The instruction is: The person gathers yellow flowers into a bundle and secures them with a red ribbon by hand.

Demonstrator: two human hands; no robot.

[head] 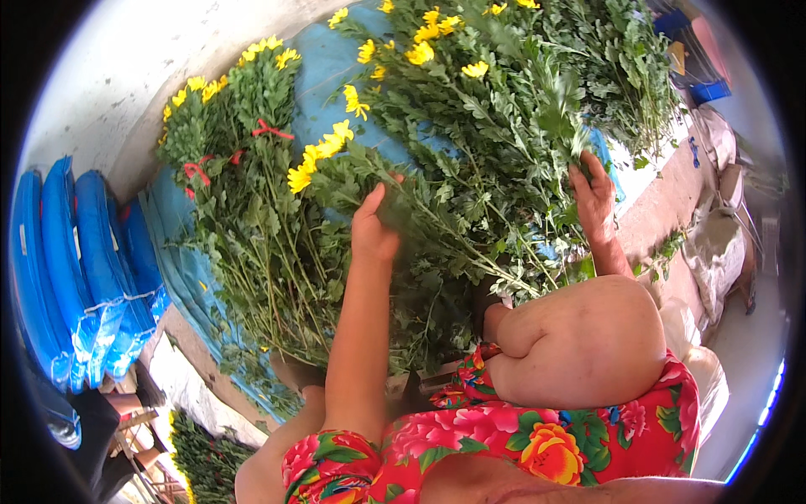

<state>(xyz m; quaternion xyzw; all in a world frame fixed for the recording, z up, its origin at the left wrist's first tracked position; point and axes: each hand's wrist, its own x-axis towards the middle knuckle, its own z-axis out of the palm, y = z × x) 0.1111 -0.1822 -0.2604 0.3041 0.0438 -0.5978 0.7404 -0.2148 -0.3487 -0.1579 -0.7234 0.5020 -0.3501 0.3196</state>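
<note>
My left hand (376,230) grips a small bunch of yellow chrysanthemums (321,154), thumb on top. Its blooms point to the left, and its leafy stems run down to the right towards my knee. My right hand (595,198) has its fingers closed around the leafy part of a chrysanthemum stem (563,110), which is blurred; the exact grip is partly hidden by leaves. Beneath and beyond both hands lies a loose heap of chrysanthemum stems (478,151), some in yellow bloom. To the left, bundled chrysanthemums (264,94) are tied with red ribbons (272,130).
A blue cloth (321,69) lies under the flowers. Several blue plastic-wrapped packs (94,252) lean at the left, near a pale wall (145,57). More bundled flowers (211,457) lie at the lower left. White sacks (718,252) stand at the right. My bent knee (585,340) is close below the stems.
</note>
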